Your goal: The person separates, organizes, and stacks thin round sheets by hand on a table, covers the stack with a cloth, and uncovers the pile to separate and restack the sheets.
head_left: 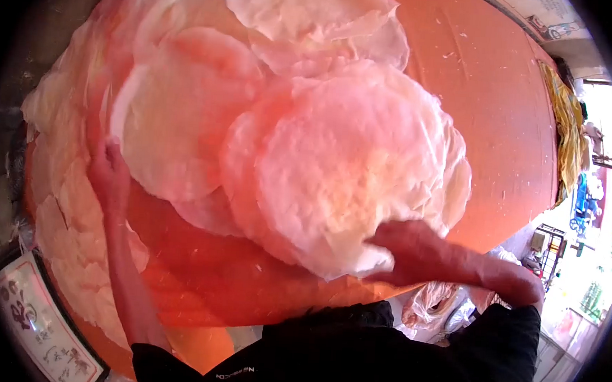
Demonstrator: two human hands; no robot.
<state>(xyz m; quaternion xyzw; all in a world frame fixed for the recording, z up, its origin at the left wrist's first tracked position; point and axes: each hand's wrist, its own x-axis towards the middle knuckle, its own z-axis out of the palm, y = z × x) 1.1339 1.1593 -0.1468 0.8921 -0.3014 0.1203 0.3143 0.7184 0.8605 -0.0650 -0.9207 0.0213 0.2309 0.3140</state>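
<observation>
Now the right hand [413,255] curls its fingers partly closed at the near-right edge of the round sheet pile [349,159] on the bench [502,139], as the left hand [108,170], blurred, grip unclear, meets a thin round sheet [174,122] left of it.

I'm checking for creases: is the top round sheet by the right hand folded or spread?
Spread: the top round sheet lies open, its broad round outline showing. Only the edge by the right hand looks rumpled.
</observation>
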